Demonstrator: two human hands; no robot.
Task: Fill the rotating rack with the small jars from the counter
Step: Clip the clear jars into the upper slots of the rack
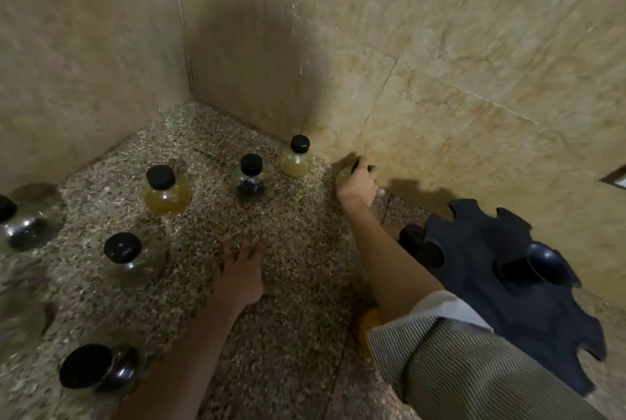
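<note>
Several small round glass jars with black caps stand on the speckled counter (291, 284): a yellow one (167, 194), a dark one (251, 179), a yellow one (296, 159) by the wall, a clear one (128, 257), and dark ones at the left edge (20, 223) and front left (98, 368). My right hand (358, 187) is shut on a yellowish jar (343, 177) next to the right wall. My left hand (241, 270) rests flat on the counter, fingers spread, holding nothing. The dark blue rotating rack (508, 304) stands at the right, with a black-capped jar (411, 236) at its near-left slot.
Beige stone walls (440, 80) close the counter's back and right side, meeting in a corner. Under my right forearm a yellow-orange object (369, 323) shows partly. My striped right sleeve (457, 362) covers the lower right.
</note>
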